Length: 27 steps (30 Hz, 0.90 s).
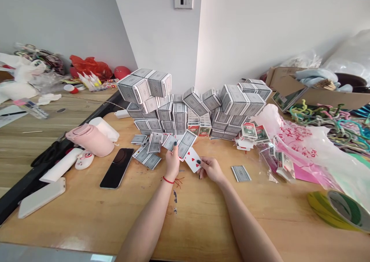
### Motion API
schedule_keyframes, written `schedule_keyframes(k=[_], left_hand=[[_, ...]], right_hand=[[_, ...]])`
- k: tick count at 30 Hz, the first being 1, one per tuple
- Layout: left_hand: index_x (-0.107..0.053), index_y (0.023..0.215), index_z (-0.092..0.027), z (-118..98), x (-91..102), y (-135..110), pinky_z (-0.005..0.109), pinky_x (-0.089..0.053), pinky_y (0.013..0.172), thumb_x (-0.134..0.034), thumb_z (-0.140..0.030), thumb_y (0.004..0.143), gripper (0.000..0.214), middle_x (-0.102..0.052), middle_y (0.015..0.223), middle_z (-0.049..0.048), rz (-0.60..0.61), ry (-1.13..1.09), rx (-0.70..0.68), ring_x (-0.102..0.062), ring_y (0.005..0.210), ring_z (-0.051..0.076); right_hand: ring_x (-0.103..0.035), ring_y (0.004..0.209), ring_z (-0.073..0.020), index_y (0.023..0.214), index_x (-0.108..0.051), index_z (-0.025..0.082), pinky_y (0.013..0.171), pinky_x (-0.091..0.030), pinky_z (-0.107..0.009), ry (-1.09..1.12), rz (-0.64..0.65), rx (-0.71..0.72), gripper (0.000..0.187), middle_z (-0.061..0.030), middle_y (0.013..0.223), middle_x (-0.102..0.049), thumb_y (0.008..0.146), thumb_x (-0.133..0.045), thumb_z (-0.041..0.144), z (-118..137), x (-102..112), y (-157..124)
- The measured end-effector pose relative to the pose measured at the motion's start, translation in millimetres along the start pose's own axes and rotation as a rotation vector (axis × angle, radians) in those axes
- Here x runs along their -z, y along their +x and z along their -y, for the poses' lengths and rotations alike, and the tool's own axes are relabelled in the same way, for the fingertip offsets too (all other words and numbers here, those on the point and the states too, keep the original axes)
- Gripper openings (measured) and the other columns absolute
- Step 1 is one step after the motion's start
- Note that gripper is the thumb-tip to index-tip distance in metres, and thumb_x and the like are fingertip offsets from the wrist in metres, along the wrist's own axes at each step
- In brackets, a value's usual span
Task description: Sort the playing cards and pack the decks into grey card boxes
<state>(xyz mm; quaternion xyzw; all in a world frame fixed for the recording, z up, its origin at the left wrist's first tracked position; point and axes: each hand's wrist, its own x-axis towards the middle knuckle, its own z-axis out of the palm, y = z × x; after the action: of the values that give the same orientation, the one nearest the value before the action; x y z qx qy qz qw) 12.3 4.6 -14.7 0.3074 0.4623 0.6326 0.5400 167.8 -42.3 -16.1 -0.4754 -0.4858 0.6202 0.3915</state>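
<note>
Worktop centre: hearts playing card pinched at its edge by right hand. Left hand clamped on fanned grey-backed cards. Stacked card boxes just beyond, toward far edge. Fan could be dropped if grip slackens; stack could be toppled if bumped.

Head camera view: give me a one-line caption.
Left hand and right hand hold playing cards before a wall of stacked card decks.
</note>
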Motion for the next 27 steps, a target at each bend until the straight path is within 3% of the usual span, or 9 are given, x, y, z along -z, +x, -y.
schedule_keyframes(k=[7, 16, 23, 27], left_hand=[[-0.047, 0.052, -0.018, 2.1, 4.4, -0.2, 0.022, -0.028, 0.046, -0.058, -0.041, 0.069, 0.031, -0.043, 0.045, -0.0043, -0.012, 0.102, -0.067, -0.038, 0.044, 0.009], [-0.058, 0.065, -0.015, -5.9, 1.4, -2.4, 0.023, -0.036, 0.058, -0.058, -0.038, 0.07, 0.023, -0.059, 0.065, 0.0016, 0.069, 0.11, -0.075, -0.05, 0.062, 0.014], [-0.058, 0.061, -0.015, -8.2, 5.8, -0.6, 0.023, -0.037, 0.059, -0.062, -0.03, 0.068, 0.017, -0.055, 0.055, 0.0001, 0.068, 0.08, -0.016, -0.051, 0.059, 0.015], [-0.062, 0.071, -0.014, -12.0, 5.0, 1.7, 0.023, -0.04, 0.07, -0.063, -0.026, 0.067, 0.013, -0.063, 0.073, 0.0053, 0.085, 0.048, -0.032, -0.056, 0.078, 0.018]], right_hand=[[-0.056, 0.035, -0.012, 0.076, -0.054, 0.014, 0.031, -0.035, -0.018, -0.049, 0.058, -0.024, 0.033, 0.001, 0.051, -0.059, 0.072, -0.048, 0.047, 5.4, 3.3, -3.0], [-0.053, 0.032, -0.0096, 0.066, -0.053, 0.014, 0.029, -0.029, -0.016, -0.12, 0.107, -0.022, 0.026, 0.0025, 0.048, -0.057, 0.073, -0.047, 0.038, 7.6, 8.7, -4.4], [-0.05, 0.03, -0.0093, 0.061, -0.052, 0.015, 0.03, -0.032, -0.017, -0.128, 0.103, -0.052, 0.026, 0.0027, 0.044, -0.057, 0.072, -0.047, 0.039, 9.2, 10.8, -6.0], [-0.049, 0.029, -0.0091, 0.06, -0.05, 0.016, 0.029, -0.031, -0.017, -0.144, 0.101, -0.051, 0.027, 0.0023, 0.043, -0.056, 0.072, -0.048, 0.04, 9.6, 12.4, -6.2]])
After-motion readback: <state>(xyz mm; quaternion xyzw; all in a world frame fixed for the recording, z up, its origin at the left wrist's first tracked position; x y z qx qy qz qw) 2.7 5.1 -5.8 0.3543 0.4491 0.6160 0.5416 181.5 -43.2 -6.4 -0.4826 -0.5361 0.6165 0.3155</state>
